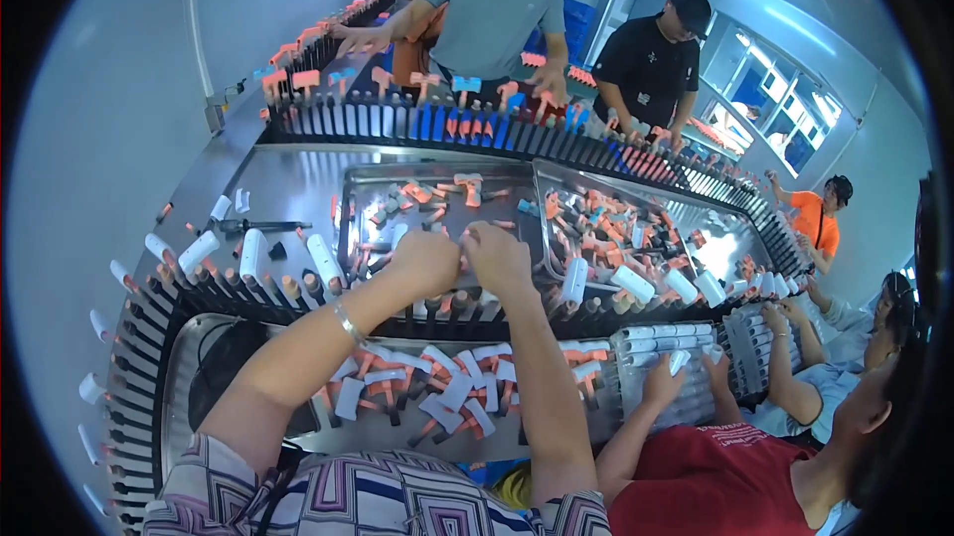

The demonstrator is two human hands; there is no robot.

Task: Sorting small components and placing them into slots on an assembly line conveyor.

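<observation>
My left hand and my right hand meet over the front of a metal tray. Both have their fingers bent and pinched together. Whatever lies between the fingertips is mostly covered and too small to make out. In the tray behind them are small orange, grey and black T-shaped parts. Just in front of my hands runs a black slatted conveyor with upright pegs, partly hidden by my forearms. Below my wrists lies a heap of white-headed parts with orange and black stems.
A second tray at right is heaped with orange parts. White pieces stand on conveyor pegs. Beside my right arm, a co-worker in red handles a white piece near clear packing trays. Other people stand across the line.
</observation>
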